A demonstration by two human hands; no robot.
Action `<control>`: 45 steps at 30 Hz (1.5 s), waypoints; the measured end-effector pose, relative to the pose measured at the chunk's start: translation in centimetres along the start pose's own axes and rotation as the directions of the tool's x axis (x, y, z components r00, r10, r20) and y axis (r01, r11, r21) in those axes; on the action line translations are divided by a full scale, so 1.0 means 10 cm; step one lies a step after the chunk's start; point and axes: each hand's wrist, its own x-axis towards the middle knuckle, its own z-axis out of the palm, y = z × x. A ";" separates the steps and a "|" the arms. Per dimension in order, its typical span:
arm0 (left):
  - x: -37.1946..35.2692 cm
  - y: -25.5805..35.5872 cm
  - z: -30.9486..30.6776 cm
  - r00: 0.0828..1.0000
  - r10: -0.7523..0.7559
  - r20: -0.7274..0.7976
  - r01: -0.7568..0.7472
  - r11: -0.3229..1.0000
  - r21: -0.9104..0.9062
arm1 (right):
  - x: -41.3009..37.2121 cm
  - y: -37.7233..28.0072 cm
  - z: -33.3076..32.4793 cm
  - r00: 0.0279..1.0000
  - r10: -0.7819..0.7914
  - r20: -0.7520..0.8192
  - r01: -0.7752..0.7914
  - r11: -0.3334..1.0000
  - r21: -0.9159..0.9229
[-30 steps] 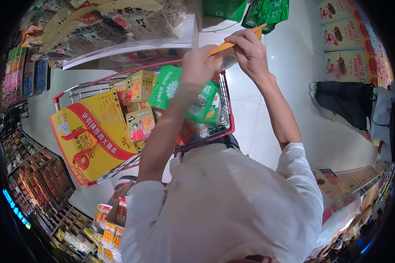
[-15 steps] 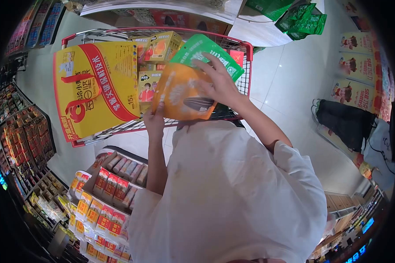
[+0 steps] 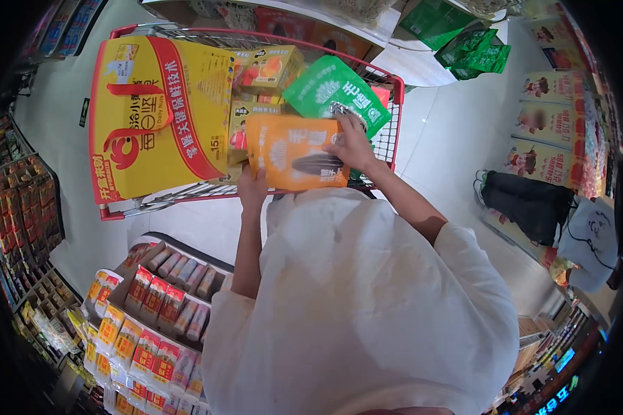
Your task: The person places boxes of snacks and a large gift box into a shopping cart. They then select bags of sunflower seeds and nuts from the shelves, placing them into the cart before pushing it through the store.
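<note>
An orange bag of sunflower seeds, with a large striped seed printed on it, is held level over the near side of the shopping cart. My left hand is closed on its lower left corner, thumb on the front. At its right edge, my right hand grips the same bag. Just beyond lies a green bag of the same style, its lower part close to my right fingers. To the left, a big yellow gift bag with red handles rests on the cart. Yellow boxes sit between them.
A white shelf unit with green bags stands beyond the cart. Stacked snack cartons are at lower left. Another person in dark trousers stands at right, near printed boxes.
The orange bag has turned from tilted to nearly level. My right hand has shifted from over both bags to the orange bag's right edge, and the green bag is more exposed.
</note>
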 end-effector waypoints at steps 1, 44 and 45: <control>0.02 0.02 -0.03 1.000 -0.015 -0.011 0.015 0.999 0.030 | -0.02 -0.12 0.02 1.000 0.020 -0.002 -0.020 1.000 0.003; -0.27 0.05 -0.57 0.998 -0.046 -0.050 0.038 0.988 -0.148 | 1.65 -1.14 -1.71 0.660 0.024 -0.751 0.397 0.837 0.376; -0.25 0.05 -0.55 0.998 -0.038 -0.052 0.030 0.987 -0.155 | 1.58 -1.21 -1.72 0.647 0.013 -0.763 0.402 0.844 0.355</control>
